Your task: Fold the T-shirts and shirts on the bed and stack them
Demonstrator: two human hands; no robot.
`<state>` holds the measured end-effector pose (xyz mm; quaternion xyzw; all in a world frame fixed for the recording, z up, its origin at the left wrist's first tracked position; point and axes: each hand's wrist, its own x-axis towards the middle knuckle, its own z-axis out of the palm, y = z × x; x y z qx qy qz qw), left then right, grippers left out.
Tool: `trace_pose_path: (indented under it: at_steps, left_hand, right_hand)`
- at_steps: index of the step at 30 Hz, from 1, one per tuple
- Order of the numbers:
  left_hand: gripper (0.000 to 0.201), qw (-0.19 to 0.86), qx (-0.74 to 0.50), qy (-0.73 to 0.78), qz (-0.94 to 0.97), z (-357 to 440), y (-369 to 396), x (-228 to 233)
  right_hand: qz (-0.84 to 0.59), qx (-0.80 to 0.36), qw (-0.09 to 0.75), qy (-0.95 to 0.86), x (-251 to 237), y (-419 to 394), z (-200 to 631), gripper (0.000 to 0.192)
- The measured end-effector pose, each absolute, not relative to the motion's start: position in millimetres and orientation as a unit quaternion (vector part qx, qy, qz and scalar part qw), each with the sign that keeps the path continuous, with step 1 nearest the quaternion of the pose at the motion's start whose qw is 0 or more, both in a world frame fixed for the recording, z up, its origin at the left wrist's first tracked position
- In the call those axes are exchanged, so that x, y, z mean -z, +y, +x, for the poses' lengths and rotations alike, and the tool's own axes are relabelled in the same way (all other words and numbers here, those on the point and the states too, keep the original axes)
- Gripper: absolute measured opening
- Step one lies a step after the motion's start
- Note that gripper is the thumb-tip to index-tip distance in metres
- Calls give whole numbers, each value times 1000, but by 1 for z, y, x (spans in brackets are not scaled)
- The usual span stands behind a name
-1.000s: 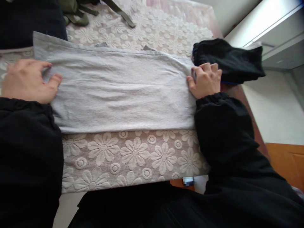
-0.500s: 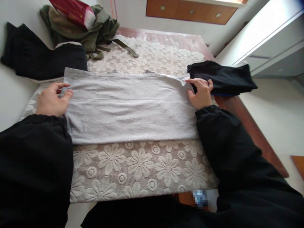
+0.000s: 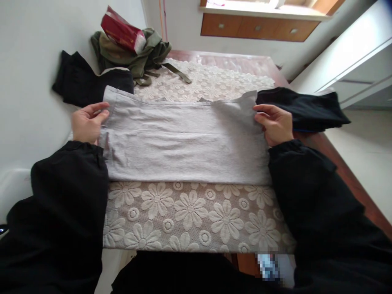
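Note:
A light grey folded garment (image 3: 186,139), which looks like a T-shirt, lies spread as a wide rectangle in front of me. My left hand (image 3: 90,121) pinches its left edge near the far corner between thumb and fingers. At the opposite end, my right hand (image 3: 275,122) grips the right edge the same way. Both far corners are raised, while the near edge rests on the lace tablecloth (image 3: 190,212) with its flower pattern. The garment's exact kind cannot be made out in its folded state.
Folded black clothing (image 3: 301,108) lies right of the grey garment; another black garment (image 3: 88,79) is at the far left by the wall. Behind it sits an olive backpack (image 3: 122,57) with a dark red package (image 3: 121,30) on top. The wooden table edge (image 3: 346,171) runs along the right.
Both hands have closed on the garment's edges and lifted its far corners off the table. The camera view has shifted, so the scene appears further right.

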<state>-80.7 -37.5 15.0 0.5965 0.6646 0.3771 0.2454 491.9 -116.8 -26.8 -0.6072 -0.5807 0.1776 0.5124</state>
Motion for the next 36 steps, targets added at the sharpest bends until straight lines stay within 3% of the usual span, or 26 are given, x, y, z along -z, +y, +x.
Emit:
trace_pose_path:
  at_steps: [3, 6, 9, 12, 16, 21, 25, 30, 36]
  left_hand:
    - [69, 245, -433, 637, 589, -79, -31, -15]
    - [60, 236, -473, 628, 570, -72, -24, -14]
    - [45, 225, -449, 611, 612, -66, -23, -16]
    - [25, 176, -464, 592, 635, -65, -30, -22]
    - [21, 157, -472, 581, 644, -67, -33, -24]
    - [27, 142, -460, 579, 658, -60, -22, -27]
    - [49, 148, -446, 565, 678, -55, -26, -36]
    - [39, 218, -424, 564, 674, -60, -42, -26]
    - [36, 321, -450, 542, 633, -53, -65, -24]
  right_hand:
    - [-579, -297, 556, -518, 21, -113, 500, 53]
    - [-539, -494, 514, -448, 6, -113, 502, 84]
    - [-530, -566, 480, -412, -13, -115, 495, 82]
    - [-534, -561, 490, -401, -29, -120, 480, 63]
    - [-505, -498, 582, -398, -35, -132, 461, 36]
    - [-464, -432, 651, -417, -22, -146, 445, 39]
    - [-491, -428, 583, -485, -18, -164, 443, 53]
    - [-588, -378, 403, -591, -14, -187, 455, 64]
    - [-555, -313, 431, -639, -21, -211, 462, 59]
